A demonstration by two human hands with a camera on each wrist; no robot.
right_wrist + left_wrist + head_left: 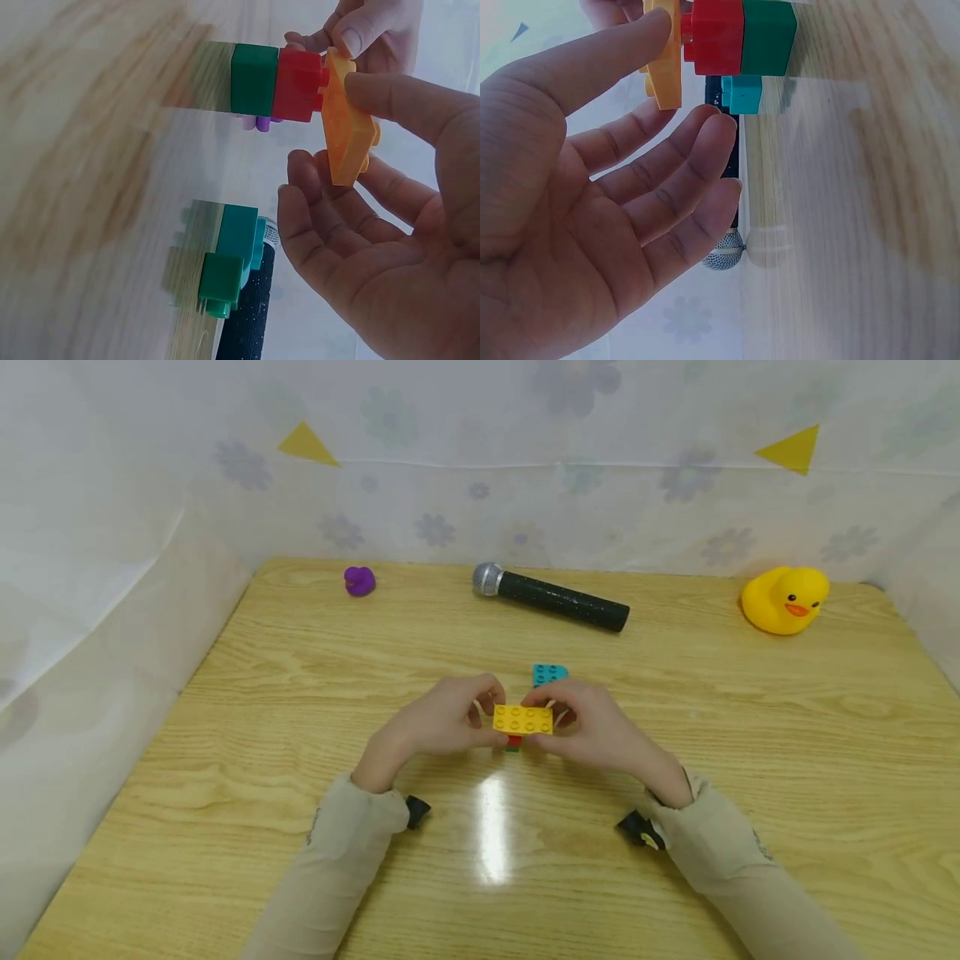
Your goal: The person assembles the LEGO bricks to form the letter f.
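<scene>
A yellow brick [522, 720] with two rows of studs is pinched between both hands. My left hand [450, 718] holds one end with thumb and fingertips; my right hand [594, 724] grips the other end the same way. Under the yellow brick, a red brick [297, 84] stands on a dark green brick [253, 79], which rests on the table. Some red studs show between the red and yellow bricks, and the yellow one looks tilted. Beyond my right hand is a teal brick [549, 674], with a smaller green brick [222, 279] beside it in the right wrist view.
A black microphone [558, 600] lies across the back of the wooden table [300, 827]. At the back left sits a small purple duck [360, 582], and at the back right a large yellow duck [783, 602]. A flowered curtain [465, 510] hangs behind.
</scene>
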